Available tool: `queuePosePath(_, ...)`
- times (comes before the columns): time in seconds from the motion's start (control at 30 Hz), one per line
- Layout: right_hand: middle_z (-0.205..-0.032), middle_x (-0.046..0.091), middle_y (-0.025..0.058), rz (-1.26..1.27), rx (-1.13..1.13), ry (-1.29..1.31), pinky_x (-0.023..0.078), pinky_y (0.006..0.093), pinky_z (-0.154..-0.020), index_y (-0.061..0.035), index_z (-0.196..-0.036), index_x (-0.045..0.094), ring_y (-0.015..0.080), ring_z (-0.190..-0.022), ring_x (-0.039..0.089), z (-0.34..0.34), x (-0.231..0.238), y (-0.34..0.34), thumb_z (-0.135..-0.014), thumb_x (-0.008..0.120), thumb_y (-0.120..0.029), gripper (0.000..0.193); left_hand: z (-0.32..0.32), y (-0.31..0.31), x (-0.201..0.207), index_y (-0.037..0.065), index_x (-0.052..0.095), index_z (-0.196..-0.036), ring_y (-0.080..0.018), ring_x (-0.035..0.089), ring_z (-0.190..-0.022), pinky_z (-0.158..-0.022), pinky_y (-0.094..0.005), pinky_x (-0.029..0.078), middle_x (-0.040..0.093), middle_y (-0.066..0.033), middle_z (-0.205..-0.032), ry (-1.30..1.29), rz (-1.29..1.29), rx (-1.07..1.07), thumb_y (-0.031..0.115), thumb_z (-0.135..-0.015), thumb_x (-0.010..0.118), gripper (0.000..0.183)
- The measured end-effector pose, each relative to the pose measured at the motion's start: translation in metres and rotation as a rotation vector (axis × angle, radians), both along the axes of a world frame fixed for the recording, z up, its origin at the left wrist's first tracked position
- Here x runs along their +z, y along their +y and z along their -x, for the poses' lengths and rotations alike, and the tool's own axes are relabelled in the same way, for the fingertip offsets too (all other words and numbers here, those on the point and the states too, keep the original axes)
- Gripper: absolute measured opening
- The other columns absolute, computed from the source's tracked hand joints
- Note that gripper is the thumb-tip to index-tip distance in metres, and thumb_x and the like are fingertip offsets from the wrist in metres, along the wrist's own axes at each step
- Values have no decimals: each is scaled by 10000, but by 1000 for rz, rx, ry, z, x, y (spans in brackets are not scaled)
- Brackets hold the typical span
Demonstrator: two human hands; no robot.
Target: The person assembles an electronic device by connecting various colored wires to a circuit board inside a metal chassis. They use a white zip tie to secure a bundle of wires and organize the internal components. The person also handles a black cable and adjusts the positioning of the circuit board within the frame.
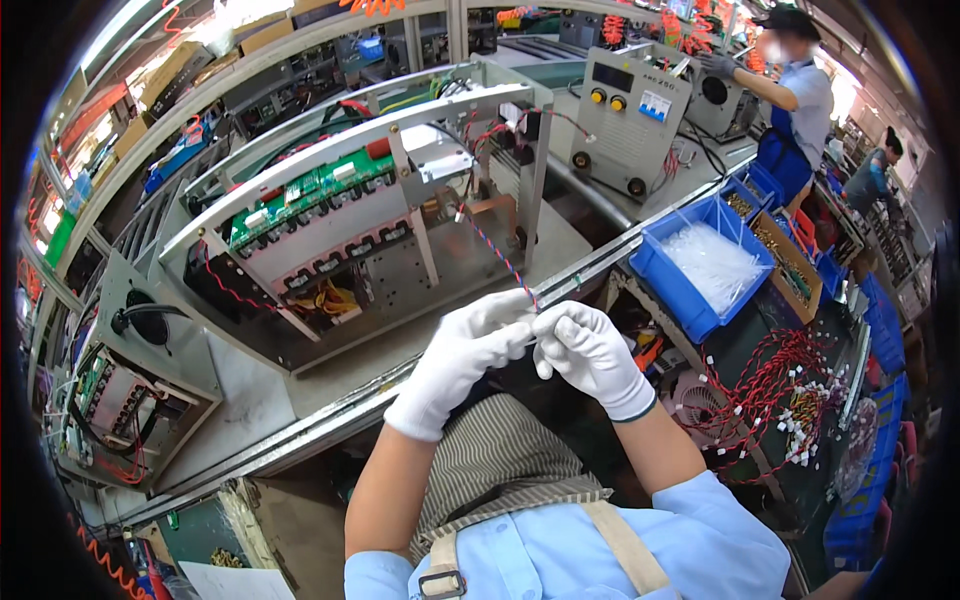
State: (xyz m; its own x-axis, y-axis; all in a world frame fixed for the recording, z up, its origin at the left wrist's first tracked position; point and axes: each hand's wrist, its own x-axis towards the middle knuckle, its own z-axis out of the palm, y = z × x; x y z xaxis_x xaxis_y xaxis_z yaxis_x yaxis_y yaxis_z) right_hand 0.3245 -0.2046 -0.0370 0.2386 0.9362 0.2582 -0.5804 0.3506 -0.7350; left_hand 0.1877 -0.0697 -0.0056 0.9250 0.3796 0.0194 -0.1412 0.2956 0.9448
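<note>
A thin twisted red-and-blue wire cable (492, 249) runs from the open metal chassis toward me, with a small white connector at its far end. My left hand (470, 355), in a white glove, pinches the cable's near end. Also gloved in white, my right hand (592, 358) meets it there with fingers closed on the same end; the fingers hide exactly what they grip. Just beyond my hands stands the chassis (395, 150), its side uncovered. Inside it are a green circuit board (318, 198), rows of black parts and bundled yellow wires (338, 298).
Right of my hands sits a blue bin (690, 300) holding clear plastic strips (705, 255). Red wire harnesses (770, 380) lie heaped below it. A finished-looking grey machine (630, 125) stands farther along the line, near a co-worker (795, 110). Another opened unit (135, 400) is at left.
</note>
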Motion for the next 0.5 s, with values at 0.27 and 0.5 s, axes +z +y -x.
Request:
queuePosePath(0.27, -666, 495, 7, -109, 172, 166, 505, 302, -567, 27, -1081, 645, 93, -510, 451, -6, -21, 8, -971, 571, -228, 288, -29, 3, -43, -38, 620, -1104, -159, 656, -824, -737, -263, 514, 673, -82, -965, -120, 236, -155, 189, -899, 670, 310)
queuePosePath(0.5, -710, 585, 56, 44, 124, 6, 520, 291, -612, 45, -1069, 660, 125, -591, 558, 10, -28, 14, -934, 627, -242, 319, -33, 44, -42, -26, 574, -1160, -76, 516, -699, -693, -234, 464, 614, -47, -994, -54, 333, 173, 444, -980, 524, 506)
